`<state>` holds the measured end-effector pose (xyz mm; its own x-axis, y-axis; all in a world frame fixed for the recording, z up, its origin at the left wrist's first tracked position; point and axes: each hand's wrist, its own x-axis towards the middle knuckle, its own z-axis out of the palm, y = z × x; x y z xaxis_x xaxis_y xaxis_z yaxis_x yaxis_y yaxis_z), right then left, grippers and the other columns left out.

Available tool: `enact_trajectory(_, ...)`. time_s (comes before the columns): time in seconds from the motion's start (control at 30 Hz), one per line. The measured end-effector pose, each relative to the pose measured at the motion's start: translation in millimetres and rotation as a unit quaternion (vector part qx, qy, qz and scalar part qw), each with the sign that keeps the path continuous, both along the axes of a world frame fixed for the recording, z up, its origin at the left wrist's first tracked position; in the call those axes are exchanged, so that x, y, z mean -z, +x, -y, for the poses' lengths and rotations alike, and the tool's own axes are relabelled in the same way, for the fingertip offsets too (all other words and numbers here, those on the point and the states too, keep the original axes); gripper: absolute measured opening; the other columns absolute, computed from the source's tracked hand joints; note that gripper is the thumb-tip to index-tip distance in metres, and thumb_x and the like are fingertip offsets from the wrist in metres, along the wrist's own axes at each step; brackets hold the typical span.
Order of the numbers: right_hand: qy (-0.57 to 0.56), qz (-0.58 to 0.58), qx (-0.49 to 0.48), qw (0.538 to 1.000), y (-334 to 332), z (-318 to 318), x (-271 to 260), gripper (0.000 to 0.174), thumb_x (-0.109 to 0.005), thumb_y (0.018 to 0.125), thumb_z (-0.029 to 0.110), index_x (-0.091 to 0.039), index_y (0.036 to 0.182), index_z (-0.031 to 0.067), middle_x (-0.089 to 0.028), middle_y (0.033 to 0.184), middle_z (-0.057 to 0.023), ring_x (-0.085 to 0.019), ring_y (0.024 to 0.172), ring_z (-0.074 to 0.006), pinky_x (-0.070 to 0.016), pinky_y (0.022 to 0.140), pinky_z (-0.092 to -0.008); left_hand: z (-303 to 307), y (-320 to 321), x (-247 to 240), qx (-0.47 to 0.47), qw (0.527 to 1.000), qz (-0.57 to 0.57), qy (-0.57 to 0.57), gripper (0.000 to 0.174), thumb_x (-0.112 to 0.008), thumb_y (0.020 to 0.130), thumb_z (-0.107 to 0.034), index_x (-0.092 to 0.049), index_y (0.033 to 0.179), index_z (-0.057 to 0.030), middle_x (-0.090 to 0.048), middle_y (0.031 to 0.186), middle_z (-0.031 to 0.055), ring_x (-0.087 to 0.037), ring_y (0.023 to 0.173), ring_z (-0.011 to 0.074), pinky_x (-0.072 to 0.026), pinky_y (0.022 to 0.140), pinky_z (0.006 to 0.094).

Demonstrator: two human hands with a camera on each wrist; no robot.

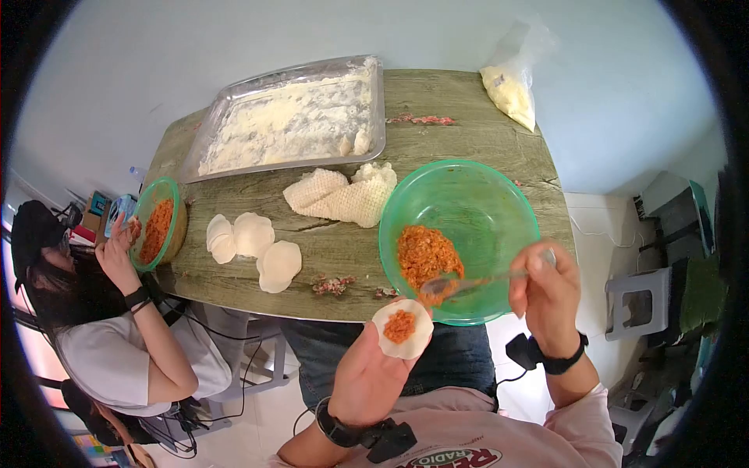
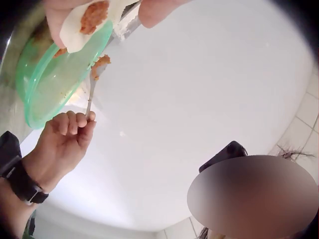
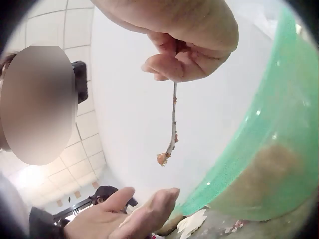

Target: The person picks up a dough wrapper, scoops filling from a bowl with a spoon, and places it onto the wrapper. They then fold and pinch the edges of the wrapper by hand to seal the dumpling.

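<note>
My left hand (image 1: 370, 382) carries a round dumpling wrapper (image 1: 421, 334) on its extended fingers, the thumb apart from them. A patch of orange-red filling (image 1: 399, 327) sits in the wrapper's middle. With curled fingers my right hand (image 1: 552, 292) grips the handle of a metal spoon (image 1: 485, 279) over the green bowl (image 1: 512, 199). Some filling clings to the spoon's tip (image 3: 162, 158), seen in the right wrist view. A heap of the same filling (image 1: 427, 253) lies at the left side of the bowl's bottom.
Several loose wrappers (image 1: 278, 265) lie left on the table (image 1: 437, 97), near a cream textured cloth (image 1: 343, 195). A floury metal tray (image 1: 289, 117) stands behind. At the back right is a plastic bag (image 1: 511, 93). Another person (image 1: 164, 343) sits left by a smaller green bowl (image 1: 173, 187).
</note>
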<state>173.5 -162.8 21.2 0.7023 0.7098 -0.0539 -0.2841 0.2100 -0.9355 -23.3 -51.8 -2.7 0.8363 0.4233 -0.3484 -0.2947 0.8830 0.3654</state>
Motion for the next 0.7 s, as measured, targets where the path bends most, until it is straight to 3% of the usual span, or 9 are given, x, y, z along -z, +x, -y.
enact_trajectory(0.03, -0.002, 0.0, -0.003, 1.0, -6.7, 5.3, -2.5, 0.024, -0.056, 0.089, 0.022, -0.059, 0.086, -0.0015, -0.058, 0.061, -0.0087, -0.05, 0.045, -0.0126, -0.0388, 0.04, -0.0222, 0.7, 2.0, -2.0, 0.002, 1.0, -0.001, -0.005, 0.05, -0.029, 0.1, -0.032, -0.028, 0.138, -0.0001, -0.037, 0.139, 0.0125, -0.034, 0.131, 0.0261, -0.0265, 0.11, 0.0412)
enact_trajectory(0.13, 0.009, 0.219, -0.046, 0.975, -20.0, 21.3, -6.1, 0.023, -0.059, 0.089, 0.021, -0.062, 0.09, -0.0017, -0.061, 0.067, -0.0118, -0.058, 0.053, -0.0167, -0.0456, 0.049, -0.0257, 2.3, 8.8, -8.1, 0.008, 1.0, -0.023, 0.013, 0.059, -0.029, 0.098, -0.042, -0.024, 0.138, 0.0015, -0.035, 0.141, 0.0151, -0.034, 0.131, 0.0287, -0.026, 0.11, 0.0428)
enact_trajectory(0.17, 0.008, 0.219, -0.046, 0.975, -19.4, 21.3, -6.8, 0.023, -0.059, 0.089, 0.021, -0.062, 0.09, -0.0017, -0.061, 0.067, -0.0118, -0.058, 0.053, -0.0167, -0.0456, 0.049, -0.0257, 3.2, 9.8, -9.2, 0.008, 1.0, -0.022, 0.012, 0.059, -0.029, 0.098, -0.042, -0.024, 0.138, 0.0015, -0.035, 0.141, 0.0151, -0.034, 0.131, 0.0287, -0.026, 0.11, 0.0428)
enact_trajectory(0.23, 0.004, 0.466, -0.123, 0.876, -18.3, 20.6, -8.5, 0.018, -0.063, 0.086, 0.019, -0.065, 0.093, 0.0028, -0.063, 0.07, -0.01, -0.059, 0.054, -0.0203, -0.0457, 0.049, -0.0279, 4.6, 10.7, -10.6, 0.013, 1.0, 0.011, 0.003, 0.06, -0.03, 0.098, -0.043, -0.025, 0.138, 0.0014, -0.036, 0.14, 0.0149, -0.033, 0.132, 0.0282, -0.0255, 0.11, 0.0425)
enact_trajectory(0.27, -0.014, 0.483, -0.121, 0.867, -20.9, 21.5, -12.9, 0.016, -0.065, 0.083, 0.02, -0.066, 0.093, 0.0065, -0.064, 0.072, -0.0083, -0.061, 0.057, -0.0226, -0.0456, 0.049, -0.0286, 4.9, 10.5, -10.1, 0.012, 1.0, 0.012, 0.003, 0.06, -0.03, 0.098, -0.043, -0.025, 0.138, 0.0014, -0.036, 0.14, 0.0149, -0.033, 0.132, 0.0282, -0.0255, 0.11, 0.0425)
enact_trajectory(0.43, 0.006, 0.491, -0.092, 0.866, -22.4, 29.5, -17.9, 0.019, -0.067, 0.081, 0.023, -0.067, 0.09, 0.0063, -0.063, 0.071, -0.007, -0.06, 0.058, -0.0206, -0.045, 0.048, -0.0285, 5.2, 10.0, -9.1, 0.013, 1.0, 0.007, 0.001, 0.059, -0.029, 0.098, -0.042, -0.026, 0.138, 0.0015, -0.036, 0.14, 0.0149, -0.032, 0.132, 0.0287, -0.0244, 0.111, 0.042)
enact_trajectory(0.5, -0.015, 0.515, -0.14, 0.846, -22.7, 26.6, -18.9, 0.019, -0.068, 0.08, 0.024, -0.067, 0.091, 0.0076, -0.062, 0.071, -0.006, -0.059, 0.056, -0.0201, -0.0442, 0.047, -0.0287, 6.1, 10.5, -10.8, 0.012, 1.0, 0.009, -0.003, 0.058, -0.029, 0.098, -0.041, -0.026, 0.138, 0.0014, -0.036, 0.14, 0.0148, -0.032, 0.132, 0.0289, -0.0239, 0.111, 0.0419)
enact_trajectory(0.63, 0.014, 0.483, -0.115, 0.868, -24.5, 32.4, -20.2, 0.021, -0.068, 0.079, 0.024, -0.067, 0.093, 0.0082, -0.061, 0.072, -0.0071, -0.058, 0.057, -0.0201, -0.0425, 0.046, -0.0294, 6.7, 9.6, -9.7, 0.013, 1.0, 0.01, -0.006, 0.057, -0.028, 0.099, -0.04, -0.027, 0.138, 0.0013, -0.037, 0.14, 0.0144, -0.031, 0.133, 0.0294, -0.0223, 0.112, 0.0419)
enact_trajectory(0.7, -0.004, 0.5, -0.125, 0.857, -24.9, 30.0, -18.3, 0.02, -0.068, 0.079, 0.023, -0.067, 0.092, 0.008, -0.061, 0.071, -0.007, -0.059, 0.057, -0.0198, -0.0431, 0.047, -0.0289, 7.2, 9.9, -9.7, 0.015, 1.0, 0.013, -0.009, 0.056, -0.027, 0.099, -0.04, -0.027, 0.137, 0.0011, -0.037, 0.14, 0.0142, -0.031, 0.133, 0.029, -0.0223, 0.112, 0.0418)
